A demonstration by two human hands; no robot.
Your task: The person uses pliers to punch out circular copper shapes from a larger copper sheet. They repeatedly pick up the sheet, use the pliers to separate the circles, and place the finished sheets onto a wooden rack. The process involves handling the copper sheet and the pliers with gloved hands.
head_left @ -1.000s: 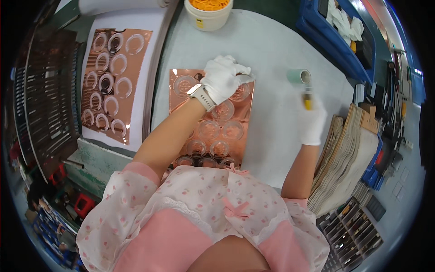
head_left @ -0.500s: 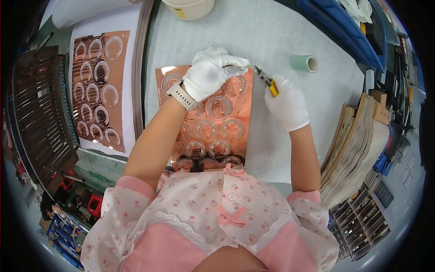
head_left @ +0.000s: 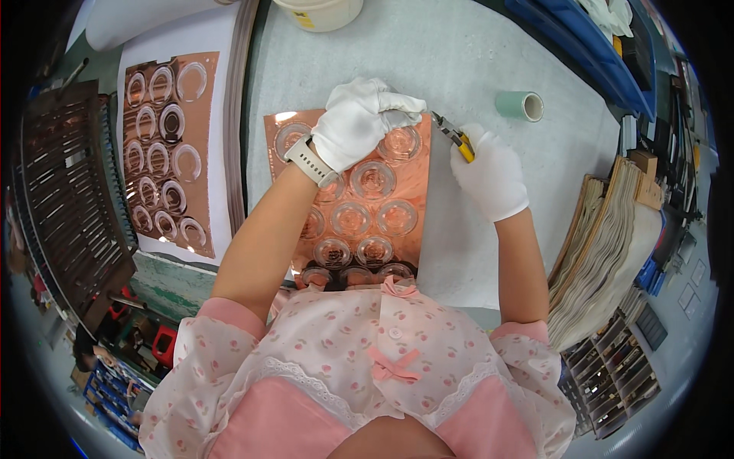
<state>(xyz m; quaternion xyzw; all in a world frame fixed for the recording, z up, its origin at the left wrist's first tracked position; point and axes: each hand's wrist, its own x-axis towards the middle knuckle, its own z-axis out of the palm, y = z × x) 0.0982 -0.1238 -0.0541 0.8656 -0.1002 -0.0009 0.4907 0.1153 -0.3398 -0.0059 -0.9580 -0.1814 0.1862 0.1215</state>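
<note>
A copper-coloured sheet [head_left: 411, 191] patterned with several round rings lies in front of me, its near end close to my body. My left hand [head_left: 363, 118], in a white glove, reaches over its far edge with fingers closed at the far right corner. The sheet's edge under those fingertips is hidden. Just right of that corner, my white-gloved right hand [head_left: 492, 174] holds yellow-handled cutting pliers [head_left: 463, 145]. Their dark jaws point up and left, close to my left fingertips. Whether the jaws touch the sheet cannot be made out.
A second copper-coloured sheet [head_left: 198, 133] lies on white paper at the left. A pale green tube [head_left: 511, 105] rests on the light table cover [head_left: 451, 69]. A white bucket [head_left: 321, 17] stands at the far edge; stacked worn sheets [head_left: 604, 245] are at the right.
The view has shifted slightly, moving the whole scene a little. Both hands keep nearly the same pose, and the pliers stay beside the sheet's far right corner.
</note>
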